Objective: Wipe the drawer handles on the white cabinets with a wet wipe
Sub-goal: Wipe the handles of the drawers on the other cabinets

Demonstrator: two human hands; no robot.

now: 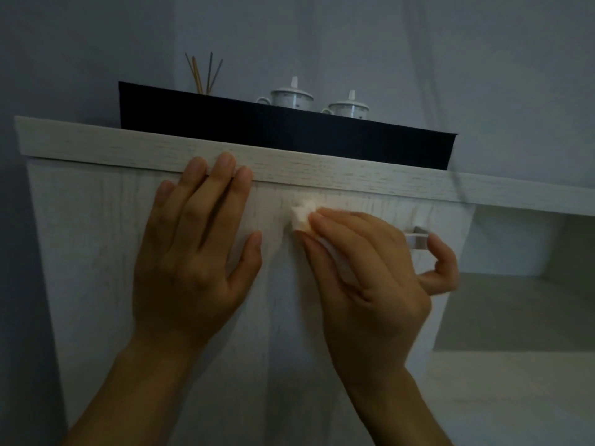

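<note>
Both forearms come up from the bottom edge, nearest the lens. Left hand [193, 249] is spread flat, palm pressed on the white drawer front [96, 252], fingertips reaching the underside of the cabinet top edge [322, 173]; holds nothing. Right hand [370, 272] sits just right of it, fingers bunched on a crumpled wet wipe [302, 215], pressing it where the drawer handle [417, 237] runs. Most of the handle is hidden under that hand; only its right end shows, beside the curled little finger. Wipe is at the handle's left end, touching or just off the drawer front, cannot tell which. Above the handle, on the cabinet top, a black tray [273, 130] carries 2 lidded cups [291, 96] and some sticks [203, 72] toward the left. Right of the handle is an open shelf recess [515, 284]. Judging the step: wiping along this handle, right end likely not done yet. Risks: wipe is a small wad pinched by fingertips, so it could slip out or skid onto the panel and miss the handle's underside; pushing hard could jolt the drawer and rattle the cups; low light makes missed spots hard to see.
</note>
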